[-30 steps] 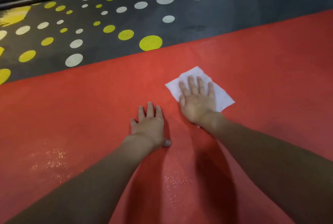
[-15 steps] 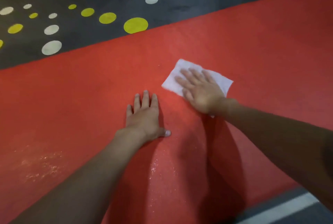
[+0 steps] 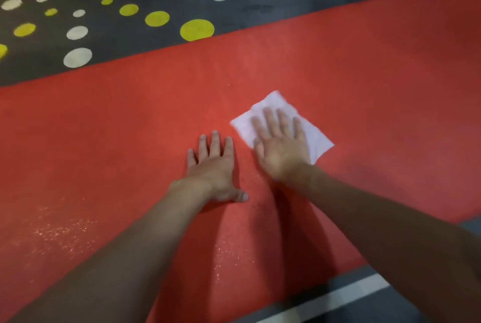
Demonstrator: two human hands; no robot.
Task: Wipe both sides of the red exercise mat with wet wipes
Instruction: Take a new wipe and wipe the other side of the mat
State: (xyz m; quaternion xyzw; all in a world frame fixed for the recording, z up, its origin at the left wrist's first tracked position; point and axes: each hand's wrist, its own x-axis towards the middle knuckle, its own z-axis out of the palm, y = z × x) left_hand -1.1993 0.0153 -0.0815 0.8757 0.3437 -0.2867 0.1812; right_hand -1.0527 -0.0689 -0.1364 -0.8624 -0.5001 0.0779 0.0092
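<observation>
Far left: grey floor with yellow and white painted dots, beyond the far edge of the red exercise mat. The mat lies flat on that floor and fills most of the view.

Lower left of mat: wet sheen, and a 2nd glinting patch between the forearms. Judging by that, the near strip is already wiped.

Left hand: palm down on the mat, fingers straight and close together, thumb out to the side, holding nothing. It's in the same spot relative to the wipe as 1.0 s and 0.5 s ago, so it's a brace only.

Right hand: flat on the white wet wipe, fingers straight and slightly spread. It presses the wipe onto the mat rather than pinching it. The hand is motion-blurred.

Change: 0.5 s ago the fingers angled toward the left. Now they point toward the far edge, as they did 1.0 s ago, and the wipe has rotated with the hand. It reads as a short back-and-forth scrub in 1 patch just right of the left hand.

Lower right: near mat edge, then grey floor with a white line.

Status: mid-wipe on the 1st visible side. The mat to the right and toward the far edge looks dry, and the mat hasn't been flipped.
</observation>
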